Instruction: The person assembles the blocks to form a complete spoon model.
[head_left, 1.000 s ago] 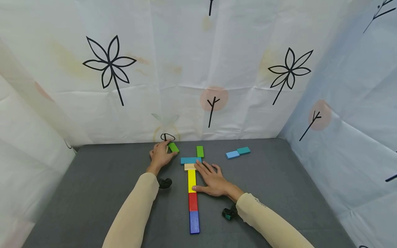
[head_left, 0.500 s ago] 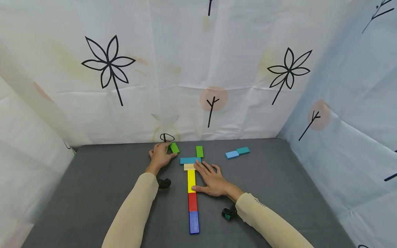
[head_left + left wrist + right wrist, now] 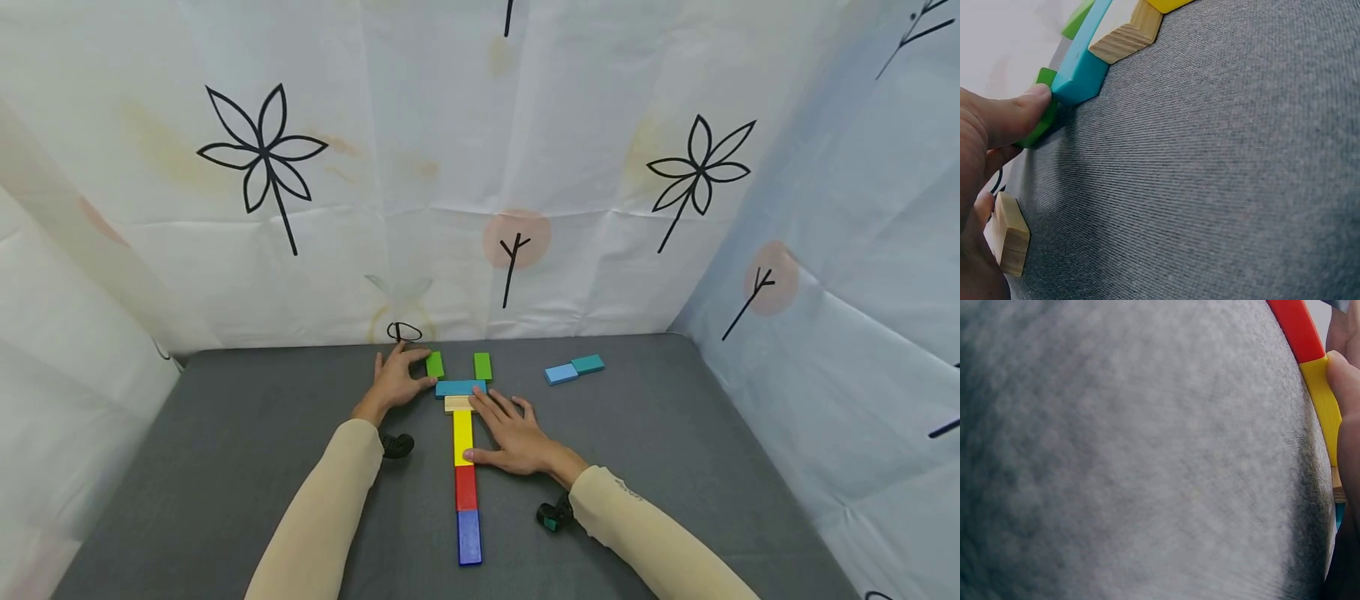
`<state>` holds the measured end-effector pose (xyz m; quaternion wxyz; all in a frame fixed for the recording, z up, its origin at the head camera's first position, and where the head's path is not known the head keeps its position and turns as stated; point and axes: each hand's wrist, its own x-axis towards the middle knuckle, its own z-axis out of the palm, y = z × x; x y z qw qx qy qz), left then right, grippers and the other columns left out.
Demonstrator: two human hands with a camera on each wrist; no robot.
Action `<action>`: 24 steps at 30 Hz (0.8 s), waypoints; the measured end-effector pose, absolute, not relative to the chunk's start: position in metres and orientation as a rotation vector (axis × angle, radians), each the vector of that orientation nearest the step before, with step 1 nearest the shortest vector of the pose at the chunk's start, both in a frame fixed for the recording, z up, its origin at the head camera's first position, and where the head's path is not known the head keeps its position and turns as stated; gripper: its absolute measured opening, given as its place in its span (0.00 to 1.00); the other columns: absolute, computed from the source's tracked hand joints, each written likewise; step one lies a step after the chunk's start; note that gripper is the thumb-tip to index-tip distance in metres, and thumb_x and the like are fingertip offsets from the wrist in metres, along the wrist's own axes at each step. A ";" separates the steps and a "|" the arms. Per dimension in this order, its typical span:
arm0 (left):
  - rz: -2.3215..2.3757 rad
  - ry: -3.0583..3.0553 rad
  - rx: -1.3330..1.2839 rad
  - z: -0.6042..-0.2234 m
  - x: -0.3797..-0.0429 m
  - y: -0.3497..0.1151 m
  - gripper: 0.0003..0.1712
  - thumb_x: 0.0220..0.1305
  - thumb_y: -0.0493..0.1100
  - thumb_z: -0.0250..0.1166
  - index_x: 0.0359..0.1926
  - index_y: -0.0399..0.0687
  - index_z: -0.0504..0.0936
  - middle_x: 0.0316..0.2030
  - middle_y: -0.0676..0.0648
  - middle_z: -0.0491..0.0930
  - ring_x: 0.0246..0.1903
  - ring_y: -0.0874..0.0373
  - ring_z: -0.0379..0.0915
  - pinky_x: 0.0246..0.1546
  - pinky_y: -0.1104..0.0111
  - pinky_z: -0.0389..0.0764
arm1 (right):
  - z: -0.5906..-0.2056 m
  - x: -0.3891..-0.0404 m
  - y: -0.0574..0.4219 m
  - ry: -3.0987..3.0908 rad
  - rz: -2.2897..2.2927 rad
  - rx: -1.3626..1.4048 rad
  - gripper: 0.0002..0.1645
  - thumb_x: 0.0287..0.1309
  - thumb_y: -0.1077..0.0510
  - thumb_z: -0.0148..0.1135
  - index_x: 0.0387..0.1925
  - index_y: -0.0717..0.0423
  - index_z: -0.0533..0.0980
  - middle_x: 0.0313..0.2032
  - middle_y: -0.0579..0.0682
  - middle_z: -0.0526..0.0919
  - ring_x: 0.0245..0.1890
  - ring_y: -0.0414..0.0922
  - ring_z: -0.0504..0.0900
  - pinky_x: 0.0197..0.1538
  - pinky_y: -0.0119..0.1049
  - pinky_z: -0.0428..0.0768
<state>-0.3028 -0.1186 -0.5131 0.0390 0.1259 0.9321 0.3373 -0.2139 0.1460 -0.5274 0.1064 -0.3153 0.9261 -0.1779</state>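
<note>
In the head view my left hand (image 3: 394,385) pinches a green block (image 3: 435,365) between thumb and fingers, at the left end of a teal-blue crosswise block (image 3: 457,388). The left wrist view shows the thumb (image 3: 1035,100) on the green block (image 3: 1045,76), right at the teal block's corner. My right hand (image 3: 519,437) lies with fingers spread. Its thumb touches the yellow block (image 3: 462,433), and its fingertips reach the plain wooden block (image 3: 456,404) and the teal one. A second green block (image 3: 482,367) stands off the teal block's right end.
Below the yellow block, a red block (image 3: 466,487) and a dark blue block (image 3: 469,537) continue the column. A light blue block (image 3: 562,374) and a teal block (image 3: 588,364) lie at the back right. Another wooden block (image 3: 1011,234) sits beside my left fingers.
My left hand has brought the green block right and towards me, turning it from slanted to nearly straight against the teal block. The right hand has stayed in place.
</note>
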 end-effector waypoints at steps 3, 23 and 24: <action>1.020 2.851 0.410 -0.512 -0.303 -0.118 0.34 0.66 0.45 0.71 0.70 0.41 0.74 0.69 0.37 0.70 0.77 0.37 0.40 0.70 0.34 0.31 | -0.528 -0.214 0.146 2.735 -0.509 -0.928 0.55 0.70 0.29 0.51 0.82 0.50 0.41 0.81 0.46 0.37 0.80 0.51 0.40 0.72 0.63 0.39; 1.137 2.889 0.351 -0.514 -0.298 -0.126 0.38 0.66 0.45 0.70 0.73 0.41 0.69 0.72 0.37 0.65 0.77 0.36 0.42 0.72 0.37 0.34 | -0.528 -0.214 0.146 2.733 -0.512 -0.932 0.55 0.70 0.29 0.51 0.82 0.49 0.41 0.81 0.46 0.37 0.80 0.51 0.40 0.72 0.63 0.39; 1.168 2.909 0.324 -0.515 -0.297 -0.127 0.38 0.66 0.45 0.70 0.73 0.40 0.68 0.72 0.36 0.64 0.76 0.36 0.45 0.72 0.37 0.37 | -0.528 -0.214 0.146 2.732 -0.509 -0.931 0.55 0.70 0.29 0.51 0.82 0.49 0.40 0.81 0.45 0.37 0.80 0.51 0.40 0.72 0.63 0.39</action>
